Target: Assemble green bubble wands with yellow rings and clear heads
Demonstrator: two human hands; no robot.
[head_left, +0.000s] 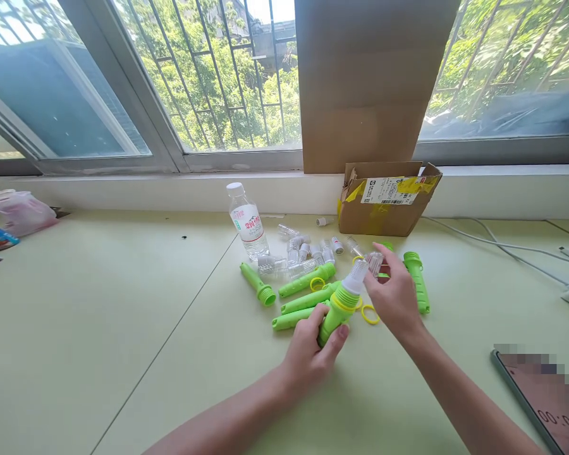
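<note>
- Green tube (332, 321): held tilted just below and right of the frame's centre, a yellow ring (345, 302) around its threaded neck and a whitish ribbed piece (357, 277) at its upper end.
- Left hand (313, 349): its grip is wrapped around the tube's lower part.
- Right hand (397, 294): its grip is narrow, fingers on a clear cap (374, 263) just beside the ribbed piece.
- Loose ring (370, 323): yellow, flat on the desk (137, 303) below the right hand.
- Other green tubes (307, 280): several lie left of the held one; another lies right of the right hand.
- Clear and white parts (305, 251): clustered above the tubes.
- Bottle (249, 227): upright, left of that cluster.
- Cardboard box (384, 215): open, upper right of centre.
- Phone (540, 398): lower right corner, showing 00:00.
</note>
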